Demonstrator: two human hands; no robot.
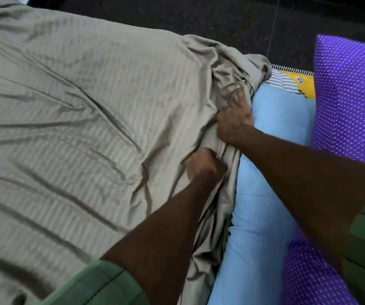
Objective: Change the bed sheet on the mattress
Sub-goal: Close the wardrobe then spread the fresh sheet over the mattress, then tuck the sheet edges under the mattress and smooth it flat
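Note:
A beige striped bed sheet (84, 119) lies wrinkled over most of the mattress, bunched into folds along its right edge. My left hand (205, 165) grips a fold of the sheet near that edge with curled fingers. Just above it, my right hand (234, 122) clutches the bunched sheet where it meets the light blue mattress cover (265, 194). A strip of the mattress's own yellow and striped fabric (296, 82) shows at the far corner.
A purple polka-dot pillow (349, 95) stands at the right, and more purple dotted fabric (309, 271) lies at the lower right. Dark speckled floor (199, 16) runs along the top, beyond the bed. My green sleeves fill the bottom corners.

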